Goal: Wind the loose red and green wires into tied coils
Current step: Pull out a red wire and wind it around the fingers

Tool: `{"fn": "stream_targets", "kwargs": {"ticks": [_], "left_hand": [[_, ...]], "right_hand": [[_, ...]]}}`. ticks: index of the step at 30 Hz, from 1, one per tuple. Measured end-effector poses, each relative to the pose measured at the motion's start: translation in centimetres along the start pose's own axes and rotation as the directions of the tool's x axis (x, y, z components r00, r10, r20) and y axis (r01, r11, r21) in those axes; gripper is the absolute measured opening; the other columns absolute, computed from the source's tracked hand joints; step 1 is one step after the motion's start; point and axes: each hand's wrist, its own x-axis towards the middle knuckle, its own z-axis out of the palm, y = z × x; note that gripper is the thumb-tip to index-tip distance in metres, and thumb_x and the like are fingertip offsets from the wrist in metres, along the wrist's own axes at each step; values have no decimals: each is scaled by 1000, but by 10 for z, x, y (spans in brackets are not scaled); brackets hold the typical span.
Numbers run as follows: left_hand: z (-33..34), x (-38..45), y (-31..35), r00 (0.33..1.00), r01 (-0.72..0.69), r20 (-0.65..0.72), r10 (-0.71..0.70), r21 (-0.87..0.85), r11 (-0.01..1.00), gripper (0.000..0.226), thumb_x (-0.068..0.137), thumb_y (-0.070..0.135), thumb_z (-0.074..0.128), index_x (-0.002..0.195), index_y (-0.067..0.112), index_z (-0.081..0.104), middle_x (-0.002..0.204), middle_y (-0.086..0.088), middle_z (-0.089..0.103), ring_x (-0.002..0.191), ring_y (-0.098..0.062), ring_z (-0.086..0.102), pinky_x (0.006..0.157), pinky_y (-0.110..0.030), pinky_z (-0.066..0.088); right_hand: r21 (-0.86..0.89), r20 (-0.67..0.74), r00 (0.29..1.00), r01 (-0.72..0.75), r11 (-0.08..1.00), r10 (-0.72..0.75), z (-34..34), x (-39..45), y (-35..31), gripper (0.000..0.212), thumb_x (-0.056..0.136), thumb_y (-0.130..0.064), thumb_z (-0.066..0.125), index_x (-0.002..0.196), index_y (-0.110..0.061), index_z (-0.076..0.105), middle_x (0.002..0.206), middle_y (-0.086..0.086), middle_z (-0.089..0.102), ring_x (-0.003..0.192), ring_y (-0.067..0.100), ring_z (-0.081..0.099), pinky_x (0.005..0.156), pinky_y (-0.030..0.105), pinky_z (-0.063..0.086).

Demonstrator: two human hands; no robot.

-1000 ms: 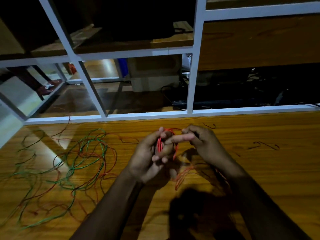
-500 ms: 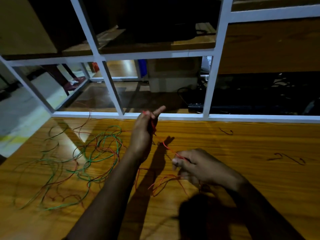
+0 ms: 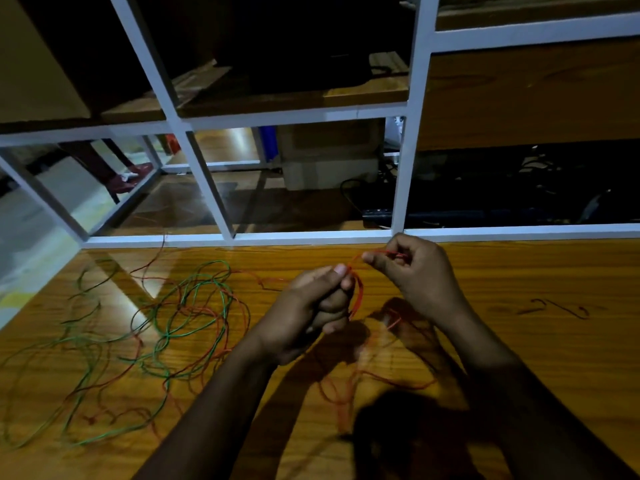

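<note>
Above the table (image 3: 519,358), the left hand (image 3: 311,313) grips a red wire (image 3: 358,296) (looped). The right hand (image 3: 412,271) pinches its end.

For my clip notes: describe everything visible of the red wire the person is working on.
The red wire is thin, flexible and looks plastic-coated. A few short loops of it sit in the grip of the left hand, above the wooden table. From there a strand runs up to the right hand, which pinches it between fingertips. Its slack tail hangs below the hands and trails on the table in loose curves, blurred and partly in shadow.
</note>
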Motion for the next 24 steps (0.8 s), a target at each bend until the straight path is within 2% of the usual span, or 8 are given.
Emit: {"fn": "stream_targets", "kwargs": {"ticks": [4, 7, 9, 13, 16, 18, 21, 24], "left_hand": [[-3, 4, 17, 990, -32, 114, 89, -426, 904, 32, 108, 25, 30, 86, 12, 50, 54, 7, 41, 34, -6, 33, 53, -20, 46], [-5, 9, 31, 974, -206, -35, 224, -554, 807, 40, 107, 22, 33, 92, 8, 67, 88, -9, 73, 83, -20, 74, 94, -40, 57], [-9, 12, 37, 946, -325, -155, 285, -462, 825, 42, 106, 23, 31, 105, 4, 68, 126, -23, 67, 125, -33, 60, 115, -48, 38], [-27, 20, 48, 917, -392, -253, 309, -429, 814, 24, 109, 24, 30, 103, 14, 51, 144, -25, 52, 139, -32, 48, 116, -45, 32], [-40, 22, 43, 891, -375, -339, 303, -172, 911, 31, 109, 30, 33, 92, 19, 57, 144, -12, 56, 145, -23, 39, 109, -34, 37], [-41, 22, 29, 859, -257, -416, 298, 154, 954, 37, 109, 32, 33, 105, 22, 69, 141, 7, 60, 141, -7, 40, 107, -28, 34], [-36, 21, 7, 834, -28, -402, 379, 655, 755, 44, 110, 38, 26, 130, 23, 61, 135, 20, 57, 119, 19, 44, 100, -19, 35], [-31, 20, -8, 892, -45, -251, 377, 779, 626, 39, 110, 30, 28, 117, 10, 61, 106, -4, 68, 91, 3, 66, 80, -12, 46]], "right_hand": [[21, 159, 969, -192, 981, 186, 11, -9, 19, 39, 103, -39, 45, 73, -17, 57, 64, 4, 49, 54, 15, 46, 56, 34, 39], [11, 290, 930, -241, 970, 228, 22, -22, 27, 42, 101, -51, 39, 76, -23, 56, 65, 0, 53, 57, 18, 51, 56, 34, 42], [-89, 387, 901, -178, 980, 199, 28, -30, 28, 39, 101, -52, 38, 82, -25, 58, 74, -5, 60, 64, 11, 57, 62, 32, 45], [-179, 586, 782, -128, 975, 210, 36, -47, 26, 30, 103, -50, 42, 86, -29, 55, 77, -2, 63, 62, 9, 58, 61, 39, 48], [-118, 631, 757, -120, 986, 168, 28, -46, 11, 30, 102, -53, 43, 84, -34, 57, 74, -1, 62, 61, 18, 60, 59, 43, 51], [-111, 616, 781, -48, 993, 107, 20, -41, -1, 30, 102, -54, 41, 83, -37, 56, 78, -4, 63, 67, 18, 63, 64, 45, 54], [-113, 560, 828, 46, 993, 25, 12, -34, -16, 29, 99, -57, 39, 81, -39, 54, 80, -8, 61, 69, 3, 60, 62, 31, 51], [-72, 407, 913, 42, 996, -9, 6, -28, -22, 24, 97, -52, 39, 81, -42, 53, 74, -17, 56, 67, -6, 55, 59, 14, 39]]}}
